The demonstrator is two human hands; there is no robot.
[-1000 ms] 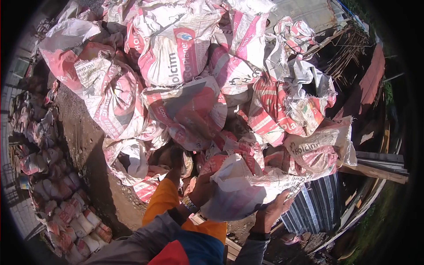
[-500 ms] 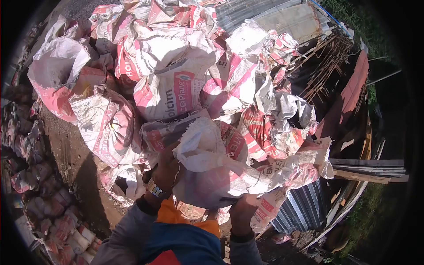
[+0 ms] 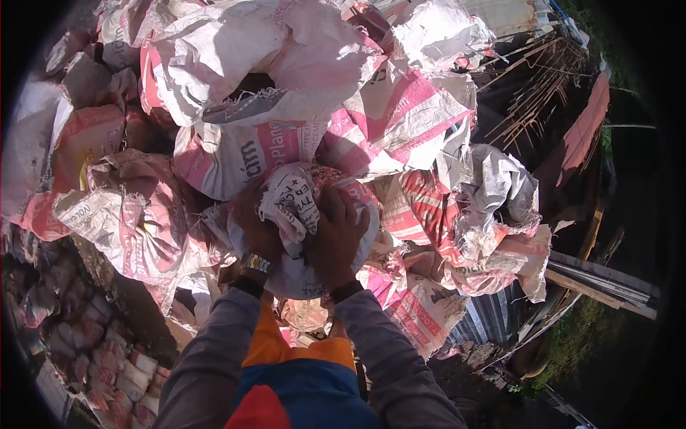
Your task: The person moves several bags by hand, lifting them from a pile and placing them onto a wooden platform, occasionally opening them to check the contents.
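Note:
In front of my body a crumpled white and pink cement sack point(image 3: 300, 275) is bunched up between my two hands. My left hand point(image 3: 256, 230), with a metal watch at its wrist, grips the sack's left side; its fingertips are partly hidden in the folds. On the other side my right hand point(image 3: 336, 239) is closed over the gathered top, where black print shows. Just beyond my hands leans a larger cement sack point(image 3: 250, 154) with a gaping mouth, and a twisted sack point(image 3: 143, 222) stands to the left.
More worn sacks point(image 3: 429, 118) are piled ahead and to the right. Thin rusty rods point(image 3: 532, 100), a corrugated metal sheet point(image 3: 493, 318) and wooden planks point(image 3: 607, 282) lie at the right. Several stacked bundles point(image 3: 107, 372) stand on the ground at lower left.
My right hand has moved up and left, closer to my left hand. The sack, spread wide before, is now gathered into a compact bunch. My view has moved closer to the pile.

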